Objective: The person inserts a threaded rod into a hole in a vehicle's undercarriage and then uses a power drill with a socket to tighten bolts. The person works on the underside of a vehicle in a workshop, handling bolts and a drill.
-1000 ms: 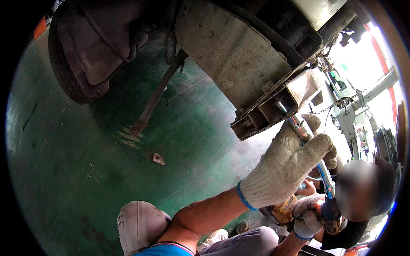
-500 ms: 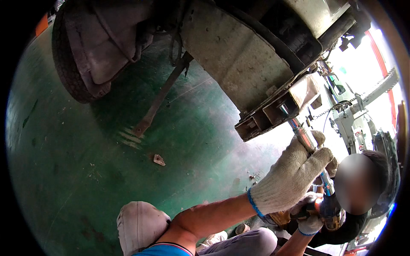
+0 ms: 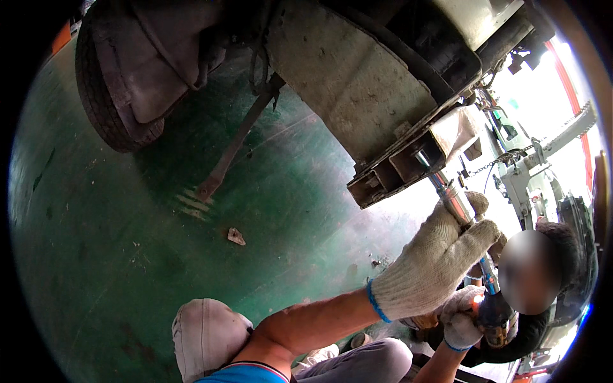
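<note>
Through the left hand [image 3: 434, 260], the metal bar [image 3: 457, 204] runs clasped between curled fingers [image 3: 477, 202] and thumb [image 3: 480, 236].

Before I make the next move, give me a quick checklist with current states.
1. Left hand grip: ok, gloved fingers closed around the metal shaft.
2. Right hand grip: ok, seems wrapped on the power tool.
3. Shaft lined up with the power tool: ok, it runs down to its front.
4. Shaft's far end seated inside the beam opening: cannot tell, hidden.
5. Co-worker's head well away: not ok, it appears close beside the power tool.
</note>
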`<action>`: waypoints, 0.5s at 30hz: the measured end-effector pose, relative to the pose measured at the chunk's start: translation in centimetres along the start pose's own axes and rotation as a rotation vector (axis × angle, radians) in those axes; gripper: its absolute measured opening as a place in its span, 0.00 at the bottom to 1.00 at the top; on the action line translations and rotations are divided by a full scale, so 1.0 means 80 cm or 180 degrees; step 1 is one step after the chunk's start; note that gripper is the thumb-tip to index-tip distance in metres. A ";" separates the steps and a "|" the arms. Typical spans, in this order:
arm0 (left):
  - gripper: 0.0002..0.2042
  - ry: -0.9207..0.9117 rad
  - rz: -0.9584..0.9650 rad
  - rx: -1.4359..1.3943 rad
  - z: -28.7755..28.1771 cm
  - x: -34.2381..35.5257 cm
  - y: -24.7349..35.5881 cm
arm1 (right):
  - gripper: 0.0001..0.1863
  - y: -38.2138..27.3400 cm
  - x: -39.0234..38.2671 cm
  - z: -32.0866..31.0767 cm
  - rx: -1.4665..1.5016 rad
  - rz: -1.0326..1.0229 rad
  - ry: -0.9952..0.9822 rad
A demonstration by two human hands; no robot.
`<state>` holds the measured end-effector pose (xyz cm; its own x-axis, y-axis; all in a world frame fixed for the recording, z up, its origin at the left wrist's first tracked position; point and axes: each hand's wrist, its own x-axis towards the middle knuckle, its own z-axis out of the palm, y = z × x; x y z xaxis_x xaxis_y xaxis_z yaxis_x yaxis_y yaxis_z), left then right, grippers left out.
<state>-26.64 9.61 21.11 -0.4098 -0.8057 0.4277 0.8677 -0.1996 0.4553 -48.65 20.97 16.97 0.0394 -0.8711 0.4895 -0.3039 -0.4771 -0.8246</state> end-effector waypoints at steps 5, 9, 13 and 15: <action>0.11 -0.0051 -0.0006 -0.0026 -0.003 -0.008 -0.004 | 0.36 0.019 -0.024 -0.008 0.0222 0.0053 0.0478; 0.13 -0.0052 0.0328 0.0000 -0.012 -0.009 -0.015 | 0.26 0.035 -0.037 -0.033 -0.0460 0.0025 0.0659; 0.19 -0.0133 -0.0013 -0.0278 -0.094 -0.023 -0.059 | 0.19 0.010 -0.018 -0.005 0.0262 0.0354 0.0726; 0.24 0.0590 -0.0371 -0.0465 -0.176 -0.049 -0.141 | 0.21 0.003 -0.015 0.009 0.0288 0.0456 0.0771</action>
<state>-30.88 7.18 3.31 -0.4626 -0.8582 0.2225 0.8545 -0.3647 0.3699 -48.05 21.78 15.98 -0.2295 -0.8824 0.4108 -0.2034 -0.3693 -0.9068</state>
